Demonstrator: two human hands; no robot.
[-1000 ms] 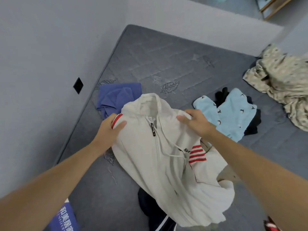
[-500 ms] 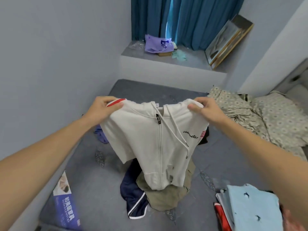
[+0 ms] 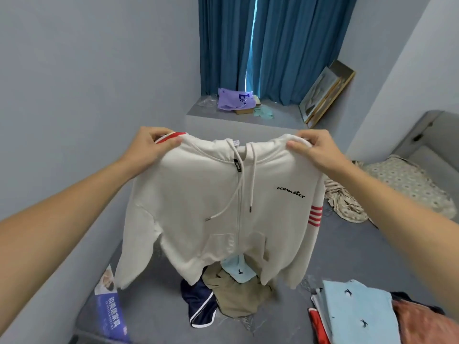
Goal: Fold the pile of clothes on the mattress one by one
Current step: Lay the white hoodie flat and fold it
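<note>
White zip hoodie (image 3: 211, 207) held up above the grey mattress (image 3: 347, 256), front facing the camera. Left hand (image 3: 151, 147) pinches one shoulder, right hand (image 3: 313, 147) the other. Two drawcords hang down. Below the hoodie: one pile (image 3: 223, 294) of three garments, navy, khaki, light blue. Right of it, one folded stack (image 3: 357, 316).

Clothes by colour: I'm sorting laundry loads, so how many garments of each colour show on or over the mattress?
White: 1, the hoodie held up by the left hand and right hand
Navy: 1, shorts
Khaki: 1, garment
Light blue: 2, one in the pile, one folded
Red: 1, edge under the folded stack
Total: 6
</note>
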